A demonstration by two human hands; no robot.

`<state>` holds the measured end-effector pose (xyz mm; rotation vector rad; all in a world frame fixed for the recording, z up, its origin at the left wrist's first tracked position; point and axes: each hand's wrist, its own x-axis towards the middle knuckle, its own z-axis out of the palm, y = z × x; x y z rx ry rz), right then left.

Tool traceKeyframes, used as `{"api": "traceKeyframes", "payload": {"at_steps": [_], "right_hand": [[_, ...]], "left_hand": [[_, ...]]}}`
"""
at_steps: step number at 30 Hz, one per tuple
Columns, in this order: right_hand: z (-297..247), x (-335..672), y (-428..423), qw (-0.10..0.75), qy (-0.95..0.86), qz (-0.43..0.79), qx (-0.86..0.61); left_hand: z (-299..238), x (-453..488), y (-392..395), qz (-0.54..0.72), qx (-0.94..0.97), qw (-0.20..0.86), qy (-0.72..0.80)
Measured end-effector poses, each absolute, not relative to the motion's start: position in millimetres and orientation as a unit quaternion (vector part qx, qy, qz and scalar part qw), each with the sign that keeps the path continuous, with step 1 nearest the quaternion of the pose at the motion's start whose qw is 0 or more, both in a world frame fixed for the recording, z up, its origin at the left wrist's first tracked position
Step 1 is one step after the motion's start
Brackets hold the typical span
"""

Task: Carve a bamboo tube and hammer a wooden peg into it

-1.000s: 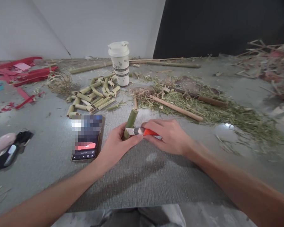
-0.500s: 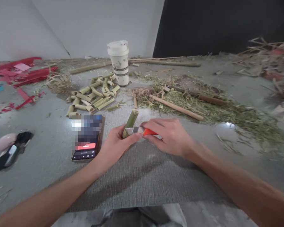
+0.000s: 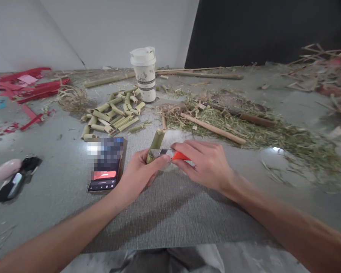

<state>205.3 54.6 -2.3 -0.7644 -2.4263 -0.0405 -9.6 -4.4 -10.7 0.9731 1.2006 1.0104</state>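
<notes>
A short green stalk piece (image 3: 157, 139), perhaps bamboo, leans up from my left hand (image 3: 140, 168), whose fingers are wrapped round its lower part. My right hand (image 3: 206, 161) is closed on an orange-handled utility knife (image 3: 180, 156). The knife's blade (image 3: 156, 153) points left and lies across the stalk, touching it just above my left hand. My left thumb reaches along under the blade to the front of the knife. Both hands are a little above the grey table (image 3: 170, 212). The stalk's lower end is hidden by my left hand.
A phone (image 3: 106, 163) lies left of my left hand. Behind it are a heap of cut stalk pieces (image 3: 102, 117) and a lidded paper cup (image 3: 146, 79). Green shavings (image 3: 258, 132) and a wooden stick (image 3: 213, 129) spread to the right. Keys (image 3: 13, 182) and red strips (image 3: 42, 91) lie left.
The stalk's top has shifted slightly left and up, with the blade still across it. Both hands keep their grips, and the view has moved a little.
</notes>
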Motion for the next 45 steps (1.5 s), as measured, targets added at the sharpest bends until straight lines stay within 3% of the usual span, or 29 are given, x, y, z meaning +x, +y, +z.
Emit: {"api": "traceKeyframes", "payload": {"at_steps": [9,19,36,45], "right_hand": [[0.6,233.2,97.5,0.423,-0.792,0.016,-0.441],[-3.8,221.4,79.3,0.375,-0.870,0.070,-0.313],[-3.9,216.0,74.0,0.251,-0.932,0.082,-0.249],[-6.2,231.7,102.0,0.393,-0.840,-0.008,-0.375]], "left_hand": [[-10.4,-2.1,-11.4,0.389,0.432,0.625,0.520],[-8.2,-8.2,-4.4,0.447,0.379,0.669,0.458],[-11.9,-7.1,-4.1,0.417,0.427,0.639,0.485],[-7.9,-12.2,-2.5,0.403,0.364,0.700,0.464]]}}
